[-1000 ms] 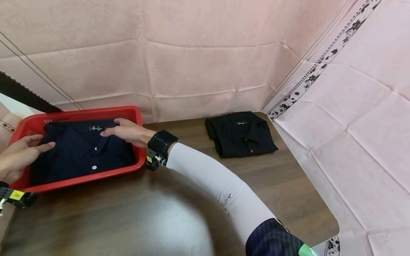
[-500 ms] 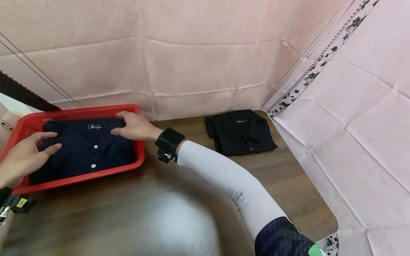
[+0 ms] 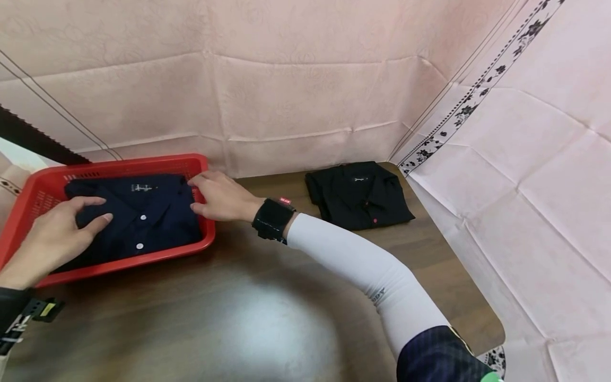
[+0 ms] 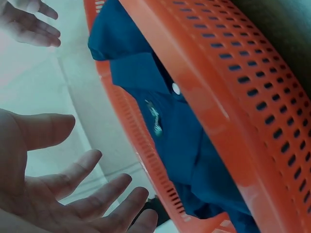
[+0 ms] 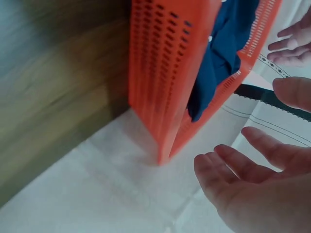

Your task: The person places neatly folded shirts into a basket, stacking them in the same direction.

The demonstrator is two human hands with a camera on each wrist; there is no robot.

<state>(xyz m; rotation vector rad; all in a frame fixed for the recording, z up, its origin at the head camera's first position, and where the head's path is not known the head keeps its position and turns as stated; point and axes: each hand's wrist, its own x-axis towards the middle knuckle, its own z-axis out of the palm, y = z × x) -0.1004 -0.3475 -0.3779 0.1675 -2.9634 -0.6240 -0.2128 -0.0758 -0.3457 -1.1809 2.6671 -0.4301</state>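
A folded navy shirt (image 3: pixel 148 212) with white buttons lies in a red plastic basket (image 3: pixel 129 264) at the left of the table. Above the shirt's left part hovers my left hand (image 3: pixel 57 233), fingers spread and holding nothing. My right hand (image 3: pixel 224 196) is over the basket's right rim, its fingers loosely bent and nothing between them. Both wrist views show air between the hands and the shirt: the left hand (image 4: pixel 82 194) and the right hand (image 5: pixel 262 174) are apart from it. On the table's right side lies a folded black shirt (image 3: pixel 360 196) with a red button.
The wooden table (image 3: pixel 200 318) runs beneath the basket and ends at a rounded corner on the right. Pink patterned sheeting (image 3: pixel 305 101) hangs behind and to the right. A dark strip with a serrated edge (image 3: pixel 38 135) slants down behind the basket.
My right hand has drawn back rightward from the navy shirt to the basket's rim. The left hand has lifted and shifted right over the shirt. Both shirts stay in place.
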